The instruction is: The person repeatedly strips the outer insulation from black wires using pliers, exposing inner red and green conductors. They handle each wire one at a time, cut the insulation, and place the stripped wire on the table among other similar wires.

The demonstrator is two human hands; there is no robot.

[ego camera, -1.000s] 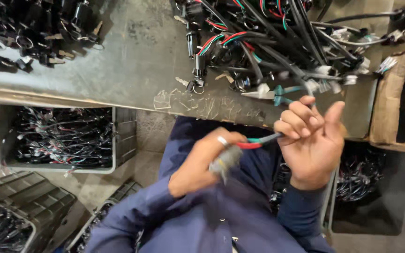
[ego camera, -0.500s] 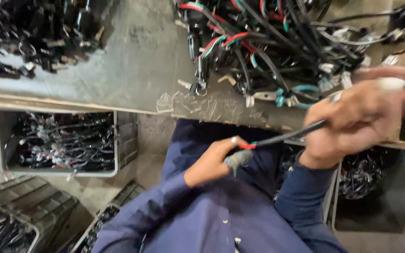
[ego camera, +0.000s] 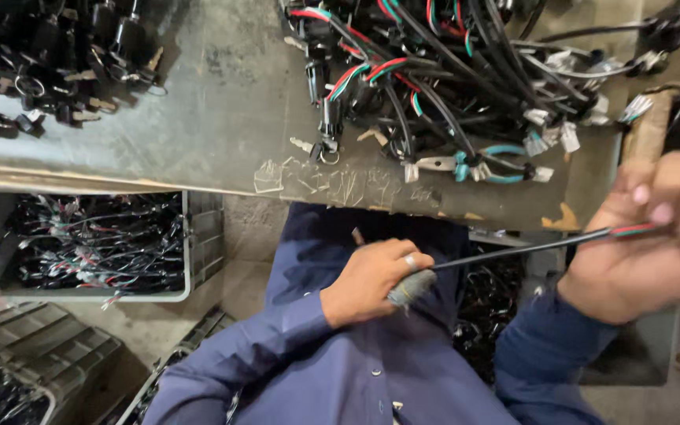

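Fingers of your left hand (ego camera: 371,277) are curled tight around a grey tool handle (ego camera: 412,288), thumb on top, a ring on one finger. From that fist a thin black cable (ego camera: 513,250) runs rightward and slightly up, stretched straight. Its far end, where red and green wires (ego camera: 633,230) show, is pinched between the thumb and fingertips of your right hand (ego camera: 647,252), which is blurred at the frame's edge. Above both hands lies the workbench (ego camera: 222,118), with a tangle of wire harnesses (ego camera: 450,71) and teal-handled pliers (ego camera: 482,164) beyond your right fingers. Left of your left hand, lower down, a grey crate (ego camera: 190,260) holds more wiring.
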